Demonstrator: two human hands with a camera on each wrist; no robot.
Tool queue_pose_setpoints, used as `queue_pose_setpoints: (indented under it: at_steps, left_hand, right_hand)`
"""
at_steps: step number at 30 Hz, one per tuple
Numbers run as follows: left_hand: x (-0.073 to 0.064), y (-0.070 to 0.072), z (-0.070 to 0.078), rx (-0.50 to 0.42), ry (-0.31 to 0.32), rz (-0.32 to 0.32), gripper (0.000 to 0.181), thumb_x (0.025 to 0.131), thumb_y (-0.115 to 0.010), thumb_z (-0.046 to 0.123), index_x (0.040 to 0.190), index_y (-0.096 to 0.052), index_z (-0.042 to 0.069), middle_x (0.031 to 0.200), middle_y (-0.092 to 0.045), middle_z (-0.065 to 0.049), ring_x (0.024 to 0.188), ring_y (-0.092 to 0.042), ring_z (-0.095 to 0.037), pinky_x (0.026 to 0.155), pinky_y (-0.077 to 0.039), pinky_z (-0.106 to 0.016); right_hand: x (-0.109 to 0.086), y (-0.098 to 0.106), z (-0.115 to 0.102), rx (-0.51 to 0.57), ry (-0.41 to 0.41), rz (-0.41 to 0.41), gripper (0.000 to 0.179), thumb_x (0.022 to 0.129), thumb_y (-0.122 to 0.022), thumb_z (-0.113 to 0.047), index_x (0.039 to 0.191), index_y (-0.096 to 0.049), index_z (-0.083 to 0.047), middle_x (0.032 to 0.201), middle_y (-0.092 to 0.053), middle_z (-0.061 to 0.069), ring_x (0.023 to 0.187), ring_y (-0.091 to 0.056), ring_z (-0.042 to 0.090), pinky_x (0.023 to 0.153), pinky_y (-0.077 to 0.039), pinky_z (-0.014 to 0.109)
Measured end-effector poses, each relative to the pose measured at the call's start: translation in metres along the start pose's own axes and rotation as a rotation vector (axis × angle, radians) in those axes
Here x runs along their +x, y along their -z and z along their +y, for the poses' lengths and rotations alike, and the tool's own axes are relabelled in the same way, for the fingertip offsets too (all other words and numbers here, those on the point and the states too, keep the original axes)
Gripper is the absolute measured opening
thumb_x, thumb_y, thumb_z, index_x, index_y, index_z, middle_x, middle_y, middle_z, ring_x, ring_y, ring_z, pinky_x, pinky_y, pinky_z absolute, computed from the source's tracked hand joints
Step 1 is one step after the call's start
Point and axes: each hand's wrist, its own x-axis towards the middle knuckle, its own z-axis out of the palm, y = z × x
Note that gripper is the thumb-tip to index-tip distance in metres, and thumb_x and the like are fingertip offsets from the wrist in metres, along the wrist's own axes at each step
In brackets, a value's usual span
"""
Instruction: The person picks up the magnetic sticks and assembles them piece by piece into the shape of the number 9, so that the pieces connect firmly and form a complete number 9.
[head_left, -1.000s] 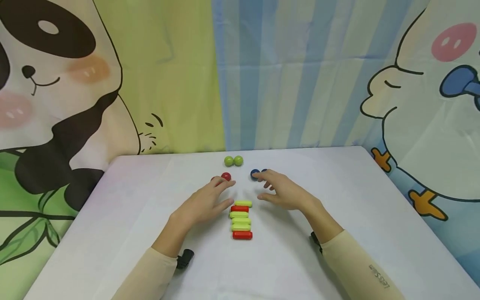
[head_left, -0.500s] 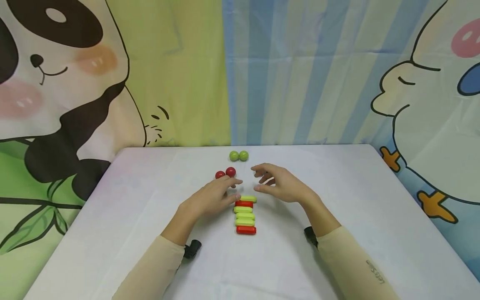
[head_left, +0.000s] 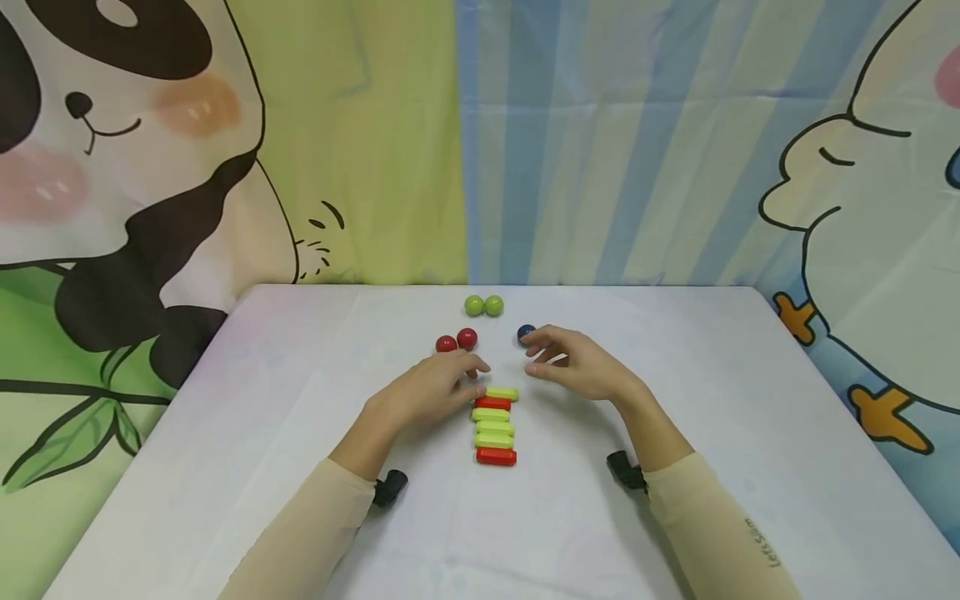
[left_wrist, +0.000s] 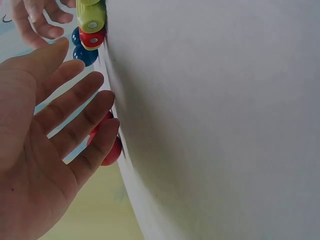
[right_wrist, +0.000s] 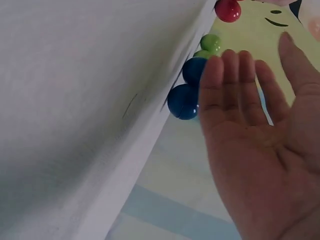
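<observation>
My left hand (head_left: 431, 390) hovers with loose, spread fingers left of a short column of red and yellow-green sticks, its thumb near the far end. Just beyond it sit two glossy red balls (head_left: 467, 338), touching or nearly so. On the right, my right hand (head_left: 583, 364) is held above the table with extended fingers, and nothing is in it. A dark blue ball (head_left: 526, 335) peeks out behind its fingertips. Two blue balls (right_wrist: 184, 101) show side by side in the right wrist view. The left palm (left_wrist: 30, 165) holds nothing in the left wrist view.
Two green balls (head_left: 474, 305) sit at the back of the white table (head_left: 262, 433). The nearest stick of the column is a red one (head_left: 496, 457). A cartoon curtain (head_left: 375, 167) hangs behind the table edge.
The head view has shifted slightly. My left hand has drawn back a little, uncovering the red balls. My right hand moved left over the blue balls, then back right, uncovering one.
</observation>
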Motion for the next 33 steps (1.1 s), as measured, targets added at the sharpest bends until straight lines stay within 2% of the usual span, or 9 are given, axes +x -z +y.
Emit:
queue_pose_setpoints:
  at_steps: [4, 10, 21, 33]
  left_hand:
    - [0.005, -0.001, 0.001, 0.011, -0.012, -0.004, 0.032, 0.102, -0.065, 0.034, 0.131, -0.067, 0.021, 0.113, -0.067, 0.006, 0.101, -0.060, -0.012, 0.096, -0.051, -0.036]
    - [0.009, -0.001, 0.001, 0.032, -0.020, -0.014, 0.028, 0.101, -0.066, 0.032, 0.127, -0.069, 0.022, 0.108, -0.068, 0.008, 0.097, -0.060, -0.010, 0.093, -0.052, -0.034]
    - [0.012, -0.002, 0.002, 0.025, -0.042, -0.012, 0.021, 0.101, -0.067, 0.029, 0.120, -0.072, 0.022, 0.105, -0.068, 0.008, 0.095, -0.060, -0.010, 0.091, -0.051, -0.032]
    - [0.015, -0.004, 0.000, 0.022, -0.029, -0.019, 0.018, 0.100, -0.069, 0.027, 0.115, -0.075, 0.020, 0.109, -0.069, 0.008, 0.096, -0.059, -0.009, 0.091, -0.051, -0.029]
  right_hand:
    - [-0.002, -0.002, 0.003, -0.027, 0.009, -0.037, 0.044, 0.095, -0.075, -0.025, 0.133, -0.063, -0.008, 0.119, -0.067, 0.008, 0.109, -0.066, 0.021, 0.099, -0.054, 0.041]
    - [-0.002, -0.007, 0.005, -0.077, 0.072, -0.085, 0.038, 0.094, -0.078, -0.024, 0.127, -0.067, -0.008, 0.113, -0.070, 0.007, 0.101, -0.067, 0.019, 0.095, -0.056, 0.039]
    - [-0.002, -0.012, 0.007, -0.108, 0.069, -0.091, 0.032, 0.092, -0.079, -0.022, 0.121, -0.070, -0.012, 0.107, -0.070, 0.001, 0.095, -0.063, 0.016, 0.091, -0.056, 0.038]
    - [0.005, -0.017, 0.003, -0.127, 0.096, -0.132, 0.019, 0.093, -0.078, -0.018, 0.111, -0.073, -0.015, 0.101, -0.071, -0.006, 0.091, -0.066, 0.011, 0.089, -0.057, 0.033]
